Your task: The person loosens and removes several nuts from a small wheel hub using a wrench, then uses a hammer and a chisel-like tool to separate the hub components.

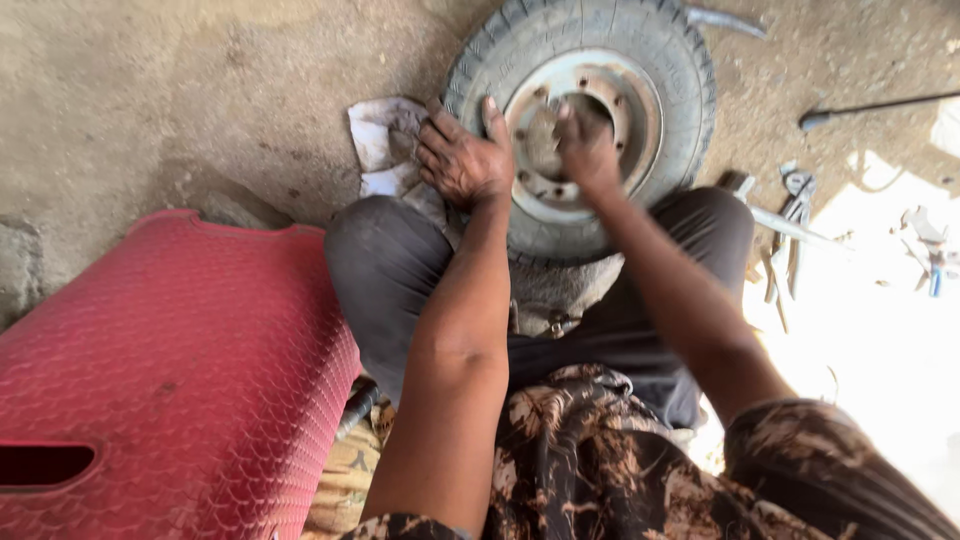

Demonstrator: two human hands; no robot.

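A small black tyre (660, 50) on a dusty metal rim (635, 85) stands on the ground between my knees. My left hand (462, 155) grips the tyre's left side, fingers spread over the rubber and thumb toward the rim. My right hand (587, 148) is pressed into the rim's centre hole, fingers curled; what it holds, if anything, is hidden. A dirty white rag (378, 135) lies just left of my left hand.
A red textured plastic panel (170, 370) lies at the lower left. Several metal tools (795, 205) lie on the sunlit ground to the right, and a long dark rod (880, 105) lies beyond. The ground is bare concrete.
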